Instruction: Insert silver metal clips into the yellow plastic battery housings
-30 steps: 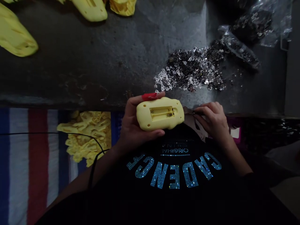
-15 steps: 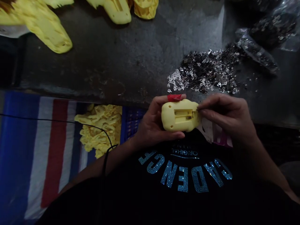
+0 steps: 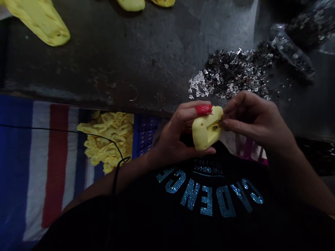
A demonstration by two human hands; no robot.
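A yellow plastic casing [image 3: 200, 134] with a recessed compartment is gripped between the thumb and fingers of my left hand [image 3: 180, 130], in front of my chest. Red tape wraps one finger of that hand. The casing is tilted, its slotted face turned partly to the right. My right hand [image 3: 251, 116] is closed in a pinch at the casing's right end; whatever lies between its fingertips is too small to make out. Beyond the hands, a pile of small metal pieces [image 3: 235, 75] lies on the dark table [image 3: 146, 52].
Yellow casings [image 3: 44, 22] lie at the table's far left and top. A clear plastic bag [image 3: 293, 52] is at the right. Below the table edge, a blue crate [image 3: 146, 134] stands beside a heap of yellow parts [image 3: 108, 139]. A black cord crosses the left side.
My left hand has turned the casing so its compartment faces more to the right, and moved it slightly right. My right hand stays pinched at its end. The view has shifted a little.
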